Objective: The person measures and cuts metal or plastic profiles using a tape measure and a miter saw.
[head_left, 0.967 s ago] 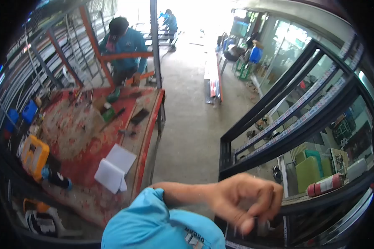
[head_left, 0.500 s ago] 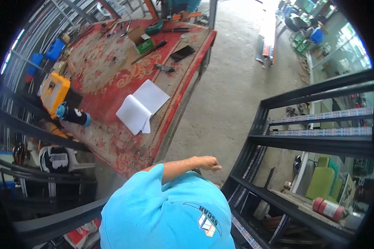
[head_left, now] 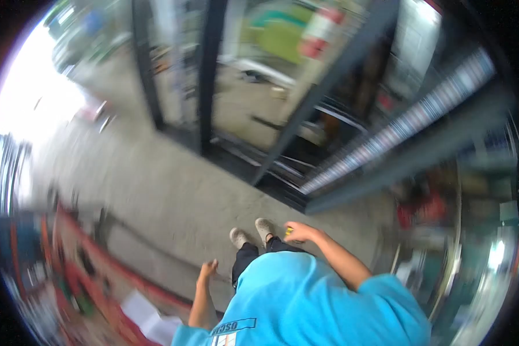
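Note:
My right hand (head_left: 300, 232), in front of my body at right of centre, is closed on a small yellow-and-black object (head_left: 289, 230); most of it is hidden by the fingers. Left of my legs hangs my left hand (head_left: 209, 269), its fingers curled and no object showing in them. Beyond my right hand stands a dark metal frame (head_left: 254, 173), apart from it. Nearest my left hand is the red-covered table (head_left: 150, 282), where an open notebook (head_left: 147, 317) lies, blurred.
Bare concrete floor (head_left: 155, 190) runs ahead of my shoes (head_left: 240, 237). A printed strip (head_left: 398, 124) covers one bar of the frame. Behind the bars show a red-and-white cylinder (head_left: 321, 32) and a green panel (head_left: 277, 37). Much of the right side is smeared by motion.
My view has swung to the right, away from the table and toward the dark frame. The table and notebook now sit at lower left. Both hands show now, where one forearm showed before.

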{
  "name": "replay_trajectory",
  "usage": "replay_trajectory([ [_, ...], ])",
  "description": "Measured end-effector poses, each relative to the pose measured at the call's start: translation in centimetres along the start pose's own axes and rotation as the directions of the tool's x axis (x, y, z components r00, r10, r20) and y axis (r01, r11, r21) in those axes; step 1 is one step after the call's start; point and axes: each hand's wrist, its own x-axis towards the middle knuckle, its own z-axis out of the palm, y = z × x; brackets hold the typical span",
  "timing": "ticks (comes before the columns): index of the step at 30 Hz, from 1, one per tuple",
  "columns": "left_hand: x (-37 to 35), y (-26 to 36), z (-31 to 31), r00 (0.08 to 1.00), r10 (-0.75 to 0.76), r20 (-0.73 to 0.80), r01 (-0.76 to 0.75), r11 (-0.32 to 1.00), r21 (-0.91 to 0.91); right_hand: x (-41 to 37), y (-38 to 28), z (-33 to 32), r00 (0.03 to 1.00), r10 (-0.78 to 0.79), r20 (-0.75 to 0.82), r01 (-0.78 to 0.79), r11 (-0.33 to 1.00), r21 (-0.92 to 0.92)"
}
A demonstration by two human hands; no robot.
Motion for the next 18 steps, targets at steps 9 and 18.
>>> replay_trajectory([
  [9, 3.8, 9.0, -6.4, 0.812, -0.114, 0.572, -0.143, 0.912, 0.384, -8.7, 13.4, 5.1, 0.906, 0.276, -0.320, -0.144, 0.913, 0.381],
  [18, 12.1, 31.5, 15.3, 0.488, 0.161, 0.858, -0.867, 0.204, 0.455, -16.0, 31.4, 12.0, 0.618, 0.439, -0.653, 0.308, 0.629, 0.714],
])
